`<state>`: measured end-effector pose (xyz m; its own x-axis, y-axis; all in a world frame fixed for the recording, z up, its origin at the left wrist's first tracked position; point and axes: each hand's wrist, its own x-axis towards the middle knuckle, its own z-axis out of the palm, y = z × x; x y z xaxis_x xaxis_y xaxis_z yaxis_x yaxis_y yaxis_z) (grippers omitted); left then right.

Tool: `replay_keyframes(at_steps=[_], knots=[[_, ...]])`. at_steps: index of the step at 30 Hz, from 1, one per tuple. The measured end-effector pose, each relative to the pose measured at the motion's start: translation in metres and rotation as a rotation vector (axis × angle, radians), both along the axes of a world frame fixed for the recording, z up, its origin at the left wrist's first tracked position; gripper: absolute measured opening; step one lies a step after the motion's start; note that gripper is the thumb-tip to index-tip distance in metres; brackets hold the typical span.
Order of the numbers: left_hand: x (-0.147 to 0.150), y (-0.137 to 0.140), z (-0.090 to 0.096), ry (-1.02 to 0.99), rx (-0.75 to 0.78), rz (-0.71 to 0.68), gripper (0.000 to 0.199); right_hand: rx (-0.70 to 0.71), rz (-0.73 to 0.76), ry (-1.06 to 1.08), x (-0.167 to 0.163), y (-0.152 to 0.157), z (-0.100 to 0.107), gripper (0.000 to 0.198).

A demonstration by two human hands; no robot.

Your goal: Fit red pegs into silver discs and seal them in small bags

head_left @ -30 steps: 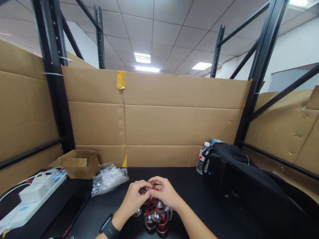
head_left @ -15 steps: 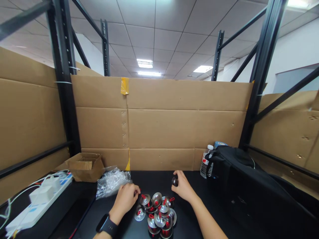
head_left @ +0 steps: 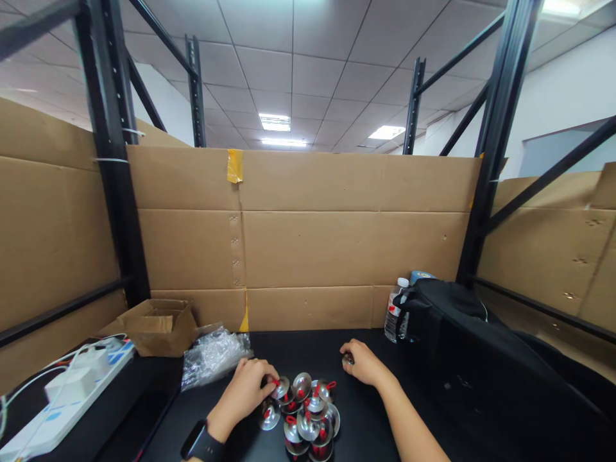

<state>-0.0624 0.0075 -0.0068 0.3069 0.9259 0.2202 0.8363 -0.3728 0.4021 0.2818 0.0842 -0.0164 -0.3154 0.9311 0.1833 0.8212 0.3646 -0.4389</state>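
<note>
- Cluster of shiny silver discs (head_left: pixel 308 423) with red loops, bunched and partly stacked at the bottom centre of the frame.
- Left hand (head_left: pixel 246 388), thumb and fingers nearly together at the cluster's left edge — can't really tell if it's gripping a disc or just touching.
- Right hand (head_left: pixel 363 364), well apart from the left, fingers curled around a small shiny piece (head_left: pixel 347 359).
- Cardboard box (head_left: pixel 158 341) at lower left — open top, flap showing inside.

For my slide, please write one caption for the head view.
Left hand at clustered, red-looped silvery discs; right hand apart from them, holding a small item.
</note>
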Motion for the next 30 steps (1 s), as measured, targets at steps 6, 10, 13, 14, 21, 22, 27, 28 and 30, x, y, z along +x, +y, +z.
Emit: replay_keyframes(at_steps=[6,10,13,14,21,22,27,28,30], knots=[[0.001,0.001,0.000,-0.022,-0.042,-0.056,0.018,-0.050,-0.006,0.010,-0.008,-0.006,0.007,0.038],[0.002,0.001,0.001,-0.044,0.010,-0.020,0.019,0.022,0.034,0.096,-0.022,-0.014,0.015,0.028],[0.006,-0.002,0.009,-0.115,0.078,-0.004,0.023,0.094,0.188,0.266,-0.047,-0.030,0.027,0.027],[0.008,-0.004,0.012,-0.146,0.100,-0.011,0.024,0.093,0.248,0.310,-0.056,-0.037,0.031,0.029],[0.029,-0.013,0.021,-0.356,0.194,-0.098,0.026,0.090,0.395,0.463,-0.100,-0.066,0.034,0.030],[0.032,-0.013,0.018,-0.391,0.190,-0.109,0.027,0.087,0.391,0.475,-0.101,-0.065,0.032,0.029],[0.047,-0.013,0.004,-0.532,0.159,-0.125,0.027,0.013,0.350,0.560,-0.102,-0.059,0.021,0.014],[0.050,-0.013,0.003,-0.569,0.184,-0.100,0.028,-0.020,0.314,0.597,-0.102,-0.058,0.020,0.015],[0.053,-0.014,0.002,-0.619,0.263,-0.036,0.026,-0.107,0.229,0.720,-0.105,-0.056,0.016,0.023]])
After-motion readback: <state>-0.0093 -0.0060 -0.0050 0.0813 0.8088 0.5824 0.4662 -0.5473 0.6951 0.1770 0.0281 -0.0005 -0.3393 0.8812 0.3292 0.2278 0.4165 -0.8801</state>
